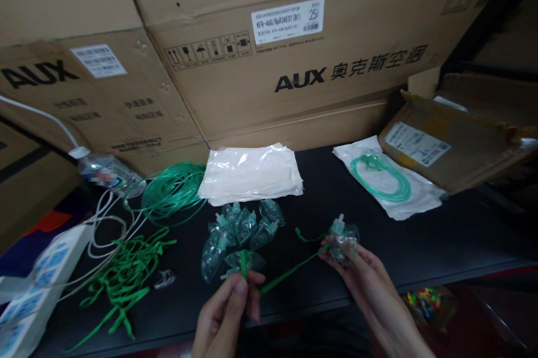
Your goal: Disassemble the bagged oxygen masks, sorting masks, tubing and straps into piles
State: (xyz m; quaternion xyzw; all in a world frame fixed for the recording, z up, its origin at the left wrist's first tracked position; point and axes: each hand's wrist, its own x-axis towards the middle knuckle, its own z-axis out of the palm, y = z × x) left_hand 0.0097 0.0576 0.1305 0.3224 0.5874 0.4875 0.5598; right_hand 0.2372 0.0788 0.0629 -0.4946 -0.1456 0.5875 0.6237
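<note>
My right hand (353, 265) holds a clear green-tinted oxygen mask (345, 243) above the dark tabletop, with its connector pointing up. A green elastic strap (290, 272) runs from that mask across to my left hand (233, 305), which pinches the strap near its end between thumb and fingers. Just beyond my left hand lie several more clear masks (246, 226) in a loose heap. Farther left is a tangled pile of green straps (121, 274), with a few small metal strips (165, 278) beside it.
Coiled green tubing (172, 190), white packages (252, 173) and a bagged tubing coil (380, 179) lie toward the back. An open carton (458, 139) stands right. At left are a plastic bottle (105, 170), white cables and a power strip (37, 296). Large cardboard boxes (235, 100) form the back wall.
</note>
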